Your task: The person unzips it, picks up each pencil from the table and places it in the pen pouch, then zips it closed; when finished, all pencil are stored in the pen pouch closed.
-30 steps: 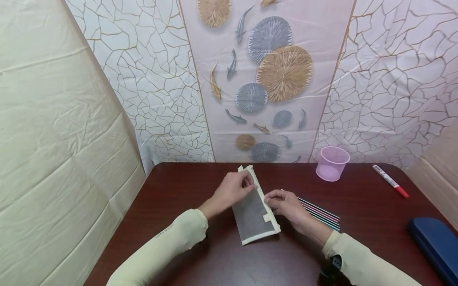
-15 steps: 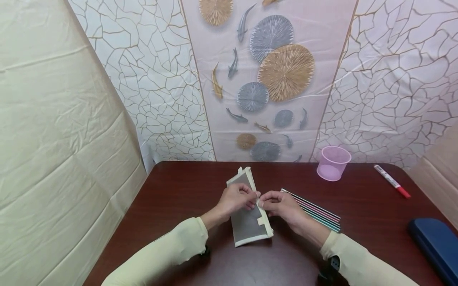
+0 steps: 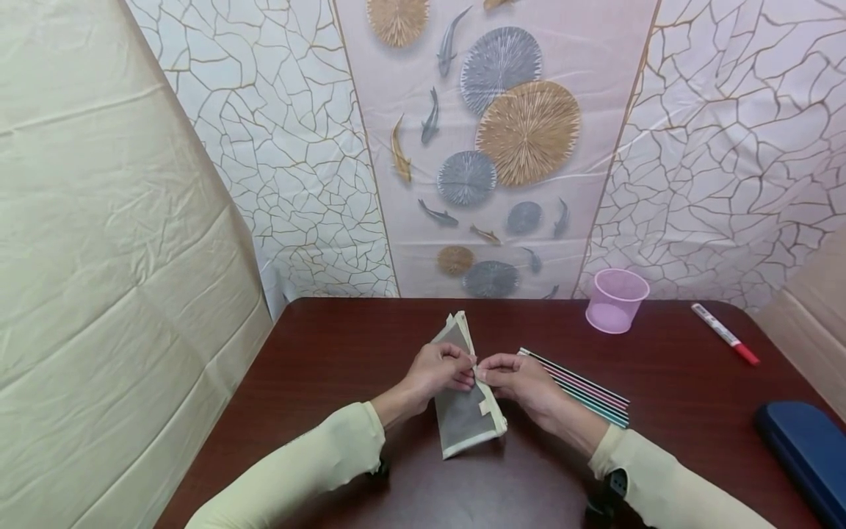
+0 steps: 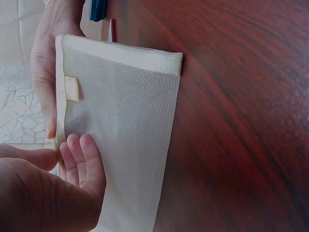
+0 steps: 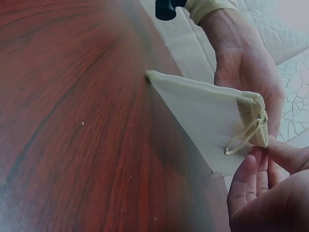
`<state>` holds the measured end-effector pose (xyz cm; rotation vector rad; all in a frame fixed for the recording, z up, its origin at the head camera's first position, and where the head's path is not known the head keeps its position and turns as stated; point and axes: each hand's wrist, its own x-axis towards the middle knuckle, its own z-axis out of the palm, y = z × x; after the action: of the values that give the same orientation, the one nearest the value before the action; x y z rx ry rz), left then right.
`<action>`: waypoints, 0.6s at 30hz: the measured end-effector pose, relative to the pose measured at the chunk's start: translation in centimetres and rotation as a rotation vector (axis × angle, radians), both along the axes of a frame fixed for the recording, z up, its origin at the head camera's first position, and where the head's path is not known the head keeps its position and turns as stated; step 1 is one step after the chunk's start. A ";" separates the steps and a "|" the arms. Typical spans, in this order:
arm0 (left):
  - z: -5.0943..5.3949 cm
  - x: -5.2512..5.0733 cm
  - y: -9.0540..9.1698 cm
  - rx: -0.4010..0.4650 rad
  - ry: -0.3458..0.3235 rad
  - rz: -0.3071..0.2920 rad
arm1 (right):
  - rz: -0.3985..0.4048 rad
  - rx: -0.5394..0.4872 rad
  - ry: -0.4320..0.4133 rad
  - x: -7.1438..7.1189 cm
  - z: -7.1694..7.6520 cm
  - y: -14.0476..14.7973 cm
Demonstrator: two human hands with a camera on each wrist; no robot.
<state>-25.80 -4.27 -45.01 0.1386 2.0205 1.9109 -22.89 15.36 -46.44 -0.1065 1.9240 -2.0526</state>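
Left hand (image 3: 436, 371): thumb and index nearly together, pinching the pale banded edge of the mesh pouch (image 3: 457, 422) about halfway along; the other fingers are bent loosely against the mesh side. The pouch sits between the two hands, mostly below and just right of the left one, long side running away from the person, tilted so the banded edge is raised off the tabletop (image 3: 317, 367). Small pale tab (image 4: 72, 89) on that edge, on the near side of the grip; cord loop (image 5: 241, 138) at one corner (clearest from the right wrist view). Right hand (image 3: 525, 378): also a narrow pinch, thumb and index on the same edge, fingertips just beside the left hand's; can't tell if they touch. Thin colored sticks (image 3: 581, 389) lie side by side just right of the right hand. Farther right: pink cup (image 3: 616, 303) standing upright at the back, red-capped marker (image 3: 725, 334), then blue case (image 3: 803, 455), partly out of frame.
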 end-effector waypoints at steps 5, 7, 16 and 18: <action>-0.1 0.0 -0.1 0.009 0.005 -0.003 | 0.022 -0.026 -0.018 0.1 0.1 0.1; -0.2 0.0 -0.1 0.012 0.007 0.000 | 0.026 -0.028 -0.022 0.2 0.1 0.1; -0.4 0.2 -0.2 0.017 0.025 0.006 | 0.021 -0.043 -0.048 0.3 0.2 0.1; -0.3 0.3 -0.1 0.006 0.032 0.002 | 0.013 -0.031 -0.043 0.2 0.3 0.0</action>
<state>-25.54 -4.39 -45.30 0.1693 2.0358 1.9283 -22.71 15.40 -46.14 -0.0808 1.8612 -2.0605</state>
